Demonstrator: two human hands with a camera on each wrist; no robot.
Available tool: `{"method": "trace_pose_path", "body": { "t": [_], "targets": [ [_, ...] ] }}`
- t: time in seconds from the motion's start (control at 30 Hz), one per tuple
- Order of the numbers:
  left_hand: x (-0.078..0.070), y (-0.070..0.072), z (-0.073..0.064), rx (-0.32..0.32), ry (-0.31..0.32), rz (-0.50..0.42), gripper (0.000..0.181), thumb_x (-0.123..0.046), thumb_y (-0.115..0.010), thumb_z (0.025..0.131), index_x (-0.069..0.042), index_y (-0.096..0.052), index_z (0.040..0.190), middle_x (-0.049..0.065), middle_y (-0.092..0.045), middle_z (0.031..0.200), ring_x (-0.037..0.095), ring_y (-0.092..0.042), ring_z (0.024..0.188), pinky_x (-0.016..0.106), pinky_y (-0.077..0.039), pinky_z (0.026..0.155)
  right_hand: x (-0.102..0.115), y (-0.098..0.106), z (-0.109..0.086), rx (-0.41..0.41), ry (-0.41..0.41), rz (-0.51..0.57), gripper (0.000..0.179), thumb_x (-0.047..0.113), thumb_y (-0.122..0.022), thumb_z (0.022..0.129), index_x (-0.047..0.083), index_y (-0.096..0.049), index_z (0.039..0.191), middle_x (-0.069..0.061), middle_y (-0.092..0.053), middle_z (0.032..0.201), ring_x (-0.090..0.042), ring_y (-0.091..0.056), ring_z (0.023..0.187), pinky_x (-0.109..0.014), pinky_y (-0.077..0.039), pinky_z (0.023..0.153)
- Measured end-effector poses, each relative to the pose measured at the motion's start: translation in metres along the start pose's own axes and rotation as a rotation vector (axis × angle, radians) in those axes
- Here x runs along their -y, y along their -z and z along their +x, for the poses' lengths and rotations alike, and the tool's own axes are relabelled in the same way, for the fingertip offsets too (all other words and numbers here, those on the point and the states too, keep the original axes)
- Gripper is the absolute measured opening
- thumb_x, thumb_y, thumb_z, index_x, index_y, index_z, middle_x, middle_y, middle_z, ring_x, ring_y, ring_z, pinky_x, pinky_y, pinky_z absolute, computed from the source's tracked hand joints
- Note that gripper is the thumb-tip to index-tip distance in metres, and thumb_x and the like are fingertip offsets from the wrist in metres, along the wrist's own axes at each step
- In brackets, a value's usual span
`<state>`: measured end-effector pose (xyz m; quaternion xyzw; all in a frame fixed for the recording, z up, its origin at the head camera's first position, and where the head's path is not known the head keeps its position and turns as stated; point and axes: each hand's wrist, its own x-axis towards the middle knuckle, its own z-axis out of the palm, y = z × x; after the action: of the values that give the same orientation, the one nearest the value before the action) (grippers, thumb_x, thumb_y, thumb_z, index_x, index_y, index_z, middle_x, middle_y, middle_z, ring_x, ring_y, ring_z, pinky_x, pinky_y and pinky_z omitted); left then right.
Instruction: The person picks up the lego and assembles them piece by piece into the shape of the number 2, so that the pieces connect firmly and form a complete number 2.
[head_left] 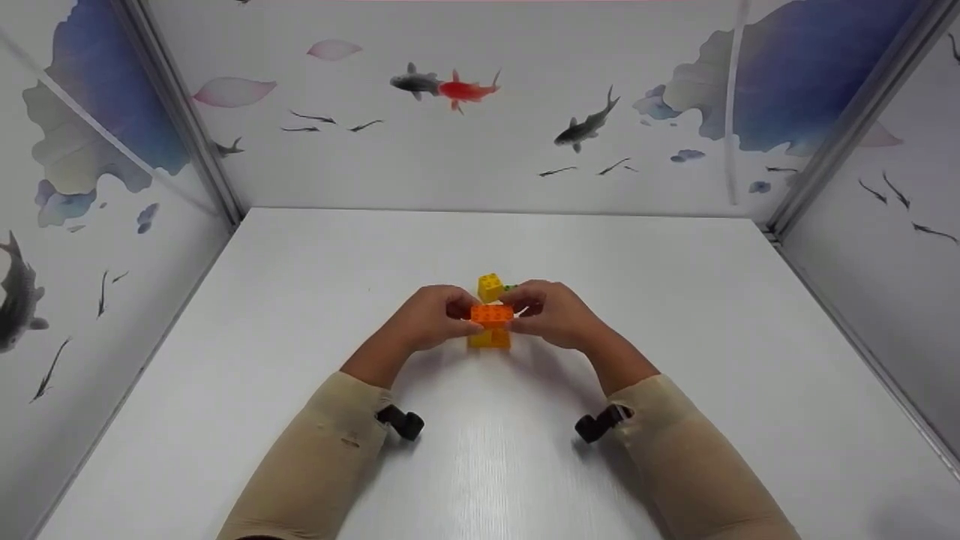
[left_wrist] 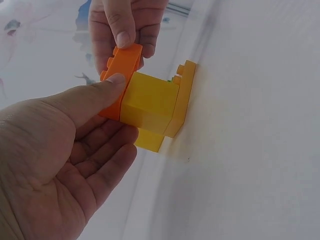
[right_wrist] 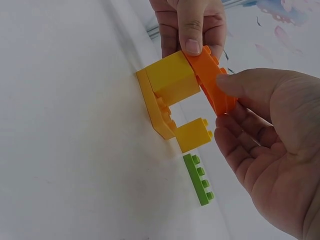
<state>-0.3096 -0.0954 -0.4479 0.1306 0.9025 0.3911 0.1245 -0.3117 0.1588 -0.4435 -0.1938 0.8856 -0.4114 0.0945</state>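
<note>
Both hands pinch an orange brick (head_left: 492, 315) by its two ends, studs facing up. My left hand (head_left: 433, 316) has its thumb on the near side and fingers behind. The right hand (head_left: 556, 315) grips the other end the same way. Under the orange brick's left part stands a yellow brick (right_wrist: 175, 77), fixed on a flat amber plate (right_wrist: 150, 102) whose bare studs show on the right. In the right wrist view, the orange brick's right part overhangs that plate. A second yellow brick (head_left: 490, 288) stands just behind the hands.
A thin green studded strip (right_wrist: 197, 180) lies on the white table (head_left: 300, 255) beyond the right fingers. Printed panels (head_left: 480, 165) wall the table at the back and both sides. Black wrist mounts (head_left: 405, 422) hang inside each sleeve cuff.
</note>
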Motion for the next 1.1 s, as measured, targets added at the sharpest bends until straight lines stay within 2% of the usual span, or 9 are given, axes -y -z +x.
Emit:
{"method": "trace_pose_path", "body": {
  "t": [0.13,0.3,0.5,0.7,0.9,1.1],
  "targets": [
    [-0.001,0.001,0.000,0.008,0.019,-0.003,0.032,-0.031,-0.086,0.093,-0.020,-0.076,0.121,-0.003,-0.074,0.113,0.020,-0.067,0.106,0.036,-0.060,0.103,-0.002,0.003,0.002,-0.010,-0.005,0.018,0.037,0.024,-0.080,0.096,0.020,-0.076,0.132,0.002,-0.074,0.127,-0.022,-0.068,0.113,-0.039,-0.060,0.100],
    [-0.003,0.001,-0.001,0.014,0.053,-0.019,0.032,-0.031,-0.087,0.092,-0.022,-0.076,0.121,-0.004,-0.073,0.113,0.021,-0.066,0.108,0.036,-0.059,0.104,-0.003,0.008,0.006,-0.062,-0.098,0.052,0.039,0.033,-0.074,0.102,0.020,-0.072,0.139,0.001,-0.072,0.132,-0.024,-0.066,0.121,-0.042,-0.059,0.106],
    [-0.004,0.002,-0.001,0.018,0.054,-0.025,0.033,-0.031,-0.086,0.093,-0.022,-0.076,0.123,-0.004,-0.072,0.114,0.021,-0.065,0.109,0.036,-0.059,0.104,-0.007,0.010,0.019,-0.101,-0.176,0.105,0.040,0.026,-0.073,0.103,0.020,-0.068,0.142,0.001,-0.069,0.138,-0.024,-0.065,0.127,-0.042,-0.057,0.111],
    [-0.004,0.001,-0.001,0.016,0.038,-0.006,0.032,-0.031,-0.086,0.093,-0.022,-0.076,0.122,-0.004,-0.072,0.114,0.021,-0.065,0.109,0.037,-0.058,0.105,-0.010,0.005,0.036,-0.107,-0.195,0.159,0.042,0.024,-0.075,0.101,0.022,-0.067,0.143,-0.004,-0.068,0.144,-0.024,-0.064,0.131,-0.045,-0.054,0.115],
    [-0.004,0.001,0.000,0.014,0.033,-0.002,0.031,-0.031,-0.086,0.093,-0.021,-0.076,0.120,-0.004,-0.073,0.114,0.021,-0.065,0.108,0.036,-0.058,0.104,-0.010,0.000,0.050,-0.114,-0.216,0.186,0.045,0.021,-0.076,0.101,0.024,-0.066,0.144,-0.002,-0.068,0.145,-0.024,-0.063,0.135,-0.046,-0.053,0.117],
    [-0.005,0.001,-0.001,0.017,0.040,0.006,0.030,-0.030,-0.086,0.093,-0.021,-0.076,0.120,-0.003,-0.072,0.113,0.021,-0.065,0.107,0.036,-0.059,0.105,-0.012,-0.008,0.062,-0.102,-0.187,0.179,0.049,0.018,-0.075,0.100,0.022,-0.064,0.147,-0.001,-0.065,0.150,-0.025,-0.060,0.141,-0.044,-0.054,0.115]
  ]
}}
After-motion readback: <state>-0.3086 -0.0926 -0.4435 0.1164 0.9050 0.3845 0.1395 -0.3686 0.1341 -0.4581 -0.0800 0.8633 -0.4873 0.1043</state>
